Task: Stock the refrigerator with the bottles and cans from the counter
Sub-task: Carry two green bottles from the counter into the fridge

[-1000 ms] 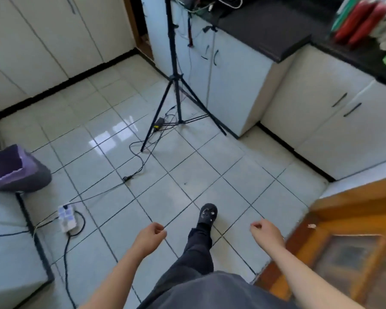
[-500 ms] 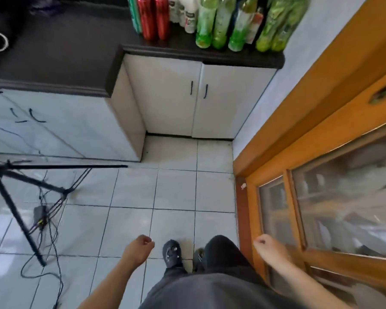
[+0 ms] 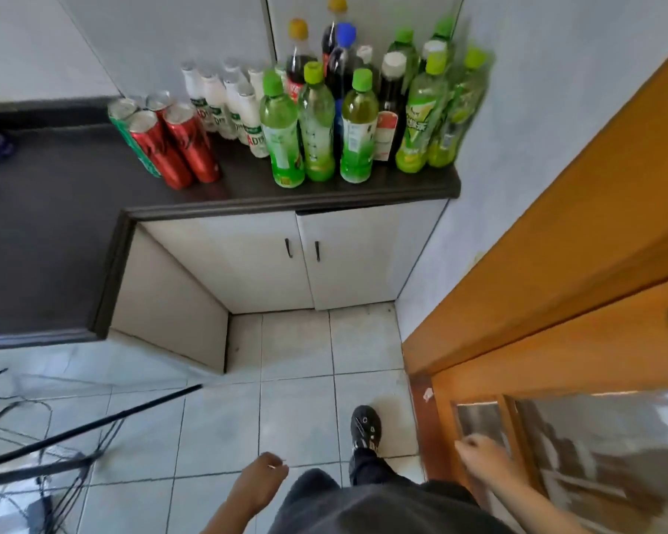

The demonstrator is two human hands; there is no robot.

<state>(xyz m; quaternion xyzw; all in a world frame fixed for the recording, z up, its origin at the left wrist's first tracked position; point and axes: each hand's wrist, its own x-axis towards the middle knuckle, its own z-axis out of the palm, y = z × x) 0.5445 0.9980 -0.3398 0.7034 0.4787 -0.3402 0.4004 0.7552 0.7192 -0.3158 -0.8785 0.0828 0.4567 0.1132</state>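
My left hand [image 3: 261, 481] and right hand [image 3: 479, 454] hang loose, grip empty; bottles [image 3: 317, 121], cans [image 3: 170, 144] clustered on tabletop [image 3: 55, 210], ready for grabbing.

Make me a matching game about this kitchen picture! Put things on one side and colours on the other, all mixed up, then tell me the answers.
Things:
1. two front cans
2. small bottles behind the cans
3. shoe
4. door

Colours:
A. black
B. orange-brown
C. red
D. white

Pairs: 1-C, 2-D, 3-A, 4-B.
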